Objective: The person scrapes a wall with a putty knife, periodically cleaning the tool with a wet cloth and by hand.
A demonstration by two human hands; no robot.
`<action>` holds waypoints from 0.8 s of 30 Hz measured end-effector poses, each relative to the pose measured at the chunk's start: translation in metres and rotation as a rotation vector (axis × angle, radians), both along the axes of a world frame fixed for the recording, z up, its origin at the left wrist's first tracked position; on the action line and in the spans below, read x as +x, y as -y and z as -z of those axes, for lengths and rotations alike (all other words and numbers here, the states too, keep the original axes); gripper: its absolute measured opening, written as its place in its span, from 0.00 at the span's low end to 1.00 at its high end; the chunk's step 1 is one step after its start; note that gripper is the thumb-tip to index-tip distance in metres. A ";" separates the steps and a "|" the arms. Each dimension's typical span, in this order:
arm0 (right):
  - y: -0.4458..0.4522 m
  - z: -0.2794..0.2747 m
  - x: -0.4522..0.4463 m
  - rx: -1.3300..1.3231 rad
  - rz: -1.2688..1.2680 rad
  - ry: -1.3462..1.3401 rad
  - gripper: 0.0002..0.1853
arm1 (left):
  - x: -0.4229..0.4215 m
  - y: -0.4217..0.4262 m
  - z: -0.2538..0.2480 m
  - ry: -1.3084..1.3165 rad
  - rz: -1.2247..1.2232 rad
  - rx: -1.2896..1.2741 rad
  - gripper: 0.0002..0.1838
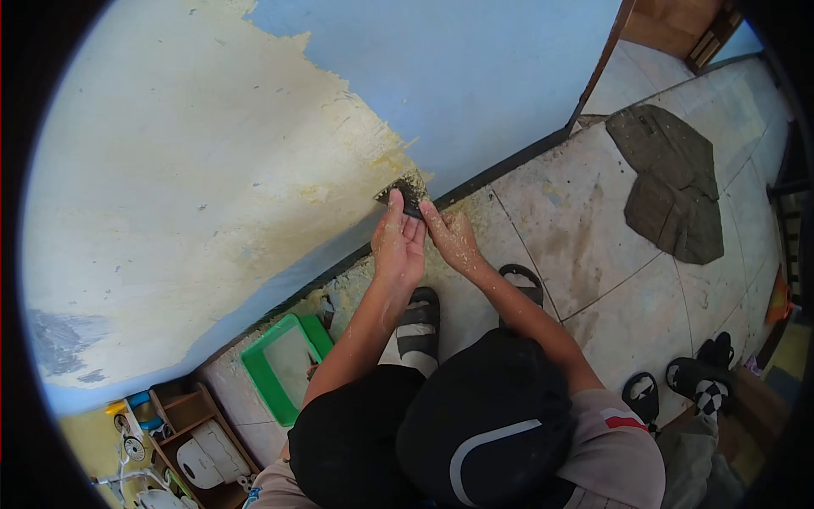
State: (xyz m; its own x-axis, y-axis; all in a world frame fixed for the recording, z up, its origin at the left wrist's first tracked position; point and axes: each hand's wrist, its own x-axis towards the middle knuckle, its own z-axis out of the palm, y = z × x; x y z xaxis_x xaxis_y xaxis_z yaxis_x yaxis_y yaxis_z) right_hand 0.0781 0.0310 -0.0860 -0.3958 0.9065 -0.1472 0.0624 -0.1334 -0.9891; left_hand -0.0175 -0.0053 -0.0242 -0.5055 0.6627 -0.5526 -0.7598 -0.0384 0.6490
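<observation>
A flat dark scraper, dusted with pale paint flakes, is against the lower part of the wall. My left hand grips it from below, with a finger along the blade. My right hand closes on its right side, and flakes stick to the skin. The handle is mostly hidden by my fingers. Around the blade the wall is scraped to a cream layer, with ragged edges against the blue paint.
A green tray lies on the tiled floor left of my sandalled feet. A wooden shelf stands lower left. Dark cloth is spread on the floor at right. Another person's sandalled foot shows at lower right.
</observation>
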 end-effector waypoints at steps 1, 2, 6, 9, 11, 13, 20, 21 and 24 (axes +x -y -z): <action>-0.002 0.000 0.000 -0.018 -0.008 0.004 0.36 | 0.002 -0.002 0.000 -0.015 0.006 0.012 0.13; -0.004 0.000 -0.001 -0.030 -0.014 0.007 0.36 | 0.002 -0.002 0.000 -0.015 0.010 0.013 0.13; -0.009 0.004 -0.006 -0.012 -0.005 0.002 0.36 | -0.004 -0.001 0.001 -0.001 0.021 0.057 0.13; -0.021 -0.027 -0.009 0.190 -0.014 0.074 0.36 | -0.008 -0.007 -0.017 -0.005 -0.035 0.115 0.11; -0.026 -0.044 -0.013 0.186 -0.013 0.017 0.34 | -0.011 -0.006 -0.026 -0.021 -0.069 0.161 0.10; -0.017 -0.032 -0.015 0.183 -0.009 -0.008 0.34 | -0.011 -0.001 -0.024 -0.050 -0.014 0.108 0.15; -0.003 -0.001 -0.005 -0.046 -0.039 -0.068 0.36 | -0.003 0.005 -0.012 0.009 0.021 0.021 0.11; -0.004 -0.002 -0.003 -0.044 -0.036 -0.067 0.36 | -0.003 0.002 -0.014 0.014 0.020 0.019 0.11; -0.004 -0.007 -0.005 -0.094 -0.071 -0.054 0.36 | -0.004 0.002 -0.019 0.013 0.043 0.017 0.10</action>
State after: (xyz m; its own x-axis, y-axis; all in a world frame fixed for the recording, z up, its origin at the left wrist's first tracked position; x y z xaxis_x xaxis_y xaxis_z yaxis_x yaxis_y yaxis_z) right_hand 0.0732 0.0346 -0.0791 -0.4683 0.8589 -0.2075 0.0222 -0.2233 -0.9745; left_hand -0.0213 -0.0078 -0.0056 -0.4697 0.6927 -0.5473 -0.7692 -0.0168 0.6388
